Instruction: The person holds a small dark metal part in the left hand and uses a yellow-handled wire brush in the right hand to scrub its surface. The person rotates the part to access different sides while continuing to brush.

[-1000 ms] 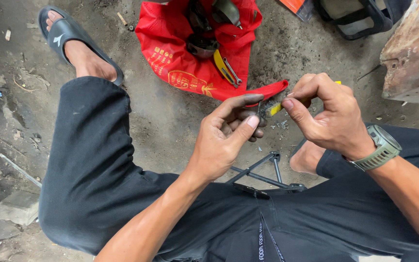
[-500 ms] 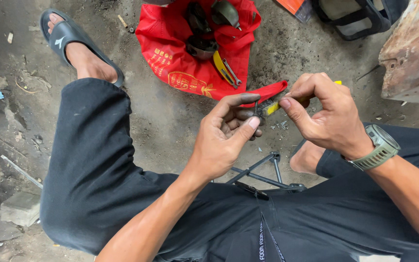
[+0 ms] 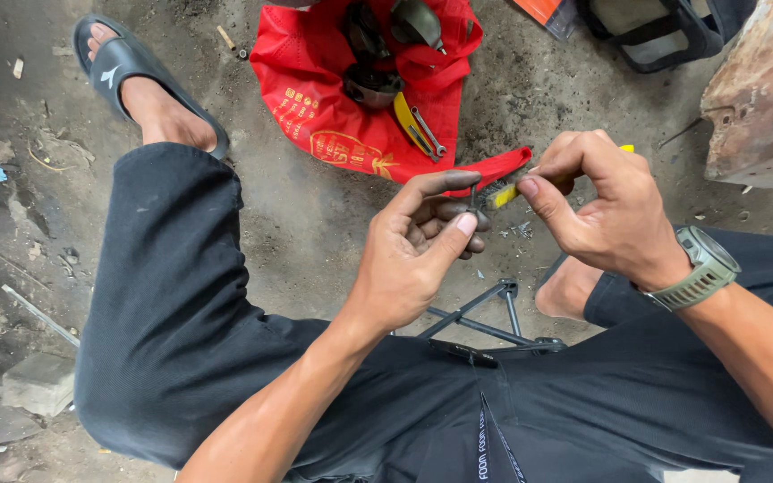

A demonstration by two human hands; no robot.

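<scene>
Gritty concrete floor (image 3: 315,233); hands pinch small yellow-handled brush (image 3: 501,192)

Left hand (image 3: 413,255) pinches small part; right hand (image 3: 601,210) holds brush (image 3: 501,192).

Black trousers (image 3: 163,313), black slide sandal (image 3: 127,67) beyond the trouser knee, olive-green wristwatch (image 3: 707,266) above the trousers, bare forearms, grimy fingers (image 3: 445,201).

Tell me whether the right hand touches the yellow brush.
Touching. The head view shows the right hand pinching the yellow brush between thumb and fingers.
</scene>
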